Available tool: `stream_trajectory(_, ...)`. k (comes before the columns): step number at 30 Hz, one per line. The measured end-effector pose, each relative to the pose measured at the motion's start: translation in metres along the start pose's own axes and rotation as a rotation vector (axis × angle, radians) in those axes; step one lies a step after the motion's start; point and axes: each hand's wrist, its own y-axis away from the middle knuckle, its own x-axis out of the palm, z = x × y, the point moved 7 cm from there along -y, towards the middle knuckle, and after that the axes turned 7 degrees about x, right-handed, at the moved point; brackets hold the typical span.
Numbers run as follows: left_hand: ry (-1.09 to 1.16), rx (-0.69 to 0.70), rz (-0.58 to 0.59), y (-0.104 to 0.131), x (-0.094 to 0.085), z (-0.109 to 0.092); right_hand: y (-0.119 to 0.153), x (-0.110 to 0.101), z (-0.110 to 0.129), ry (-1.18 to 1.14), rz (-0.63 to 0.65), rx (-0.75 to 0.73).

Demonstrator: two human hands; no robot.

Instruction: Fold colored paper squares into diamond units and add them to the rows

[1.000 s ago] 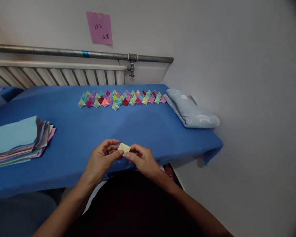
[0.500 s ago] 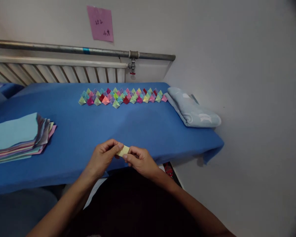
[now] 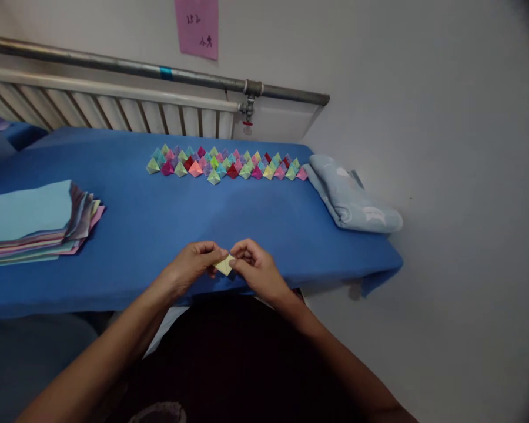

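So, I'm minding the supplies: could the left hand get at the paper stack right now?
Probably yes: only blue cloth shows between the left hand and the paper stack, though that hand holds yellow paper.

Pale yellow paper [image 3: 224,266], plain blue cloth [image 3: 154,217]

Paper left [image 3: 30,205], cloth right [image 3: 357,202], radiator behind [image 3: 171,119]

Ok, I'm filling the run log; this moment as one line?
left hand, right hand: pinching yellow paper | folded pieces: rows beyond | paper stack: left | folded cloth: right
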Motion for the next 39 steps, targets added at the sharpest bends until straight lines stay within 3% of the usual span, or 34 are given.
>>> stream_trajectory(2, -0.195, 0.127, -0.125, -0.002, -0.014, -0.008, -0.010, 0.000, -0.004, 0.058, -0.037, -0.009)
stream_trajectory(5, -0.525, 0.443, -0.282, 0.002, -0.030, -0.027, -0.026, -0.001, -0.013, 0.167, -0.092, 0.011)
stream_trajectory(7, -0.656, 0.594, -0.227, 0.005, -0.027, -0.029, -0.035, 0.000, -0.017, 0.263, -0.112, 0.023)
stream_trajectory(11, -0.846, 0.710, -0.050, 0.004, -0.014, -0.011, -0.047, 0.006, -0.011, 0.545, -0.080, -0.055)
stream_trajectory(17, -1.014, 0.882, -0.011, 0.006, -0.007, -0.006, -0.041, 0.010, 0.002, 0.856, 0.006, -0.192)
stream_trajectory(31, -1.075, 0.908, 0.067, 0.001, -0.014, -0.011, -0.027, 0.001, 0.001, 1.026, 0.012, -0.457)
stream_trajectory(39, -1.156, 0.909, 0.062, -0.004, -0.015, -0.013, -0.027, 0.005, 0.003, 1.125, 0.010, -0.457)
